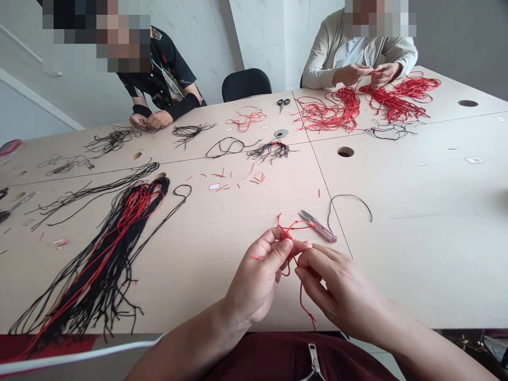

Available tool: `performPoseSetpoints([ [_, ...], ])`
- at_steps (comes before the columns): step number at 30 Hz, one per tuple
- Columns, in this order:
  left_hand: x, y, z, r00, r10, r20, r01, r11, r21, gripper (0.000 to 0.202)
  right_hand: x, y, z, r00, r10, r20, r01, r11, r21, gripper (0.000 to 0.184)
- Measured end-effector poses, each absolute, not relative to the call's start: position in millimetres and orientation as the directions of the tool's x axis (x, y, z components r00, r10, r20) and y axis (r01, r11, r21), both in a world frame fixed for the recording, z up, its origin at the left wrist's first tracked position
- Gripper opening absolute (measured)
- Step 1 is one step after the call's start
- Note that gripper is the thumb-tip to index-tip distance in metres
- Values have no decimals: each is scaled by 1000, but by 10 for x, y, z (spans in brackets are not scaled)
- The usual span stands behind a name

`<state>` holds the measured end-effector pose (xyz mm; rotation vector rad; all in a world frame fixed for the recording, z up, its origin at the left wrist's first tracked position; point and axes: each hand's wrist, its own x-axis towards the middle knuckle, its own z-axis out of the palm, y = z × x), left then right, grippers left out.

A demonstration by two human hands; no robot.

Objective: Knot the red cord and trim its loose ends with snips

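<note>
Above the table's near edge, my left hand [260,272] pinches a red cord [305,304] between thumb and fingers. Short ends and a loop of the cord stick out past the fingertips, and one long end hangs below. Close beside it, my right hand [337,280] has its thumb and forefinger pressed together on another part of the same cord. Just beyond my hands lies a pair of thread snips [319,226] with pinkish handles. A curved piece of thin black cord [353,197] rests to the right of the snips.
A large bundle of black cords [107,254] with red strands covers the left side. Red cord scraps [222,174] lie mid-table. Across the table, one person works over red cord piles [341,111]; another sits at the far left. Black scissors [283,103] and round table holes [345,152] are further off.
</note>
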<state>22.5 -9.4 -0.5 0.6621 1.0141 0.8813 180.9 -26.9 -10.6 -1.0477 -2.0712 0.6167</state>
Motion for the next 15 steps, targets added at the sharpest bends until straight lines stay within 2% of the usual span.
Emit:
performPoseSetpoints([
  [7,197,1,31,154,927,-343,-419,375,827,16,1757,-373,-107,-471,835,285,431,500,-752,20],
  [10,171,35,52,206,907,-367,-438,421,794,18,1828,-392,-126,-482,849,216,392,429,-814,20],
  [12,161,20,66,269,904,-334,-425,422,801,22,1936,-378,-154,-456,873,174,385,369,-846,20],
  [15,165,-69,66,403,880,-251,-324,393,861,29,2106,-314,-212,-293,935,201,369,305,-878,17],
])
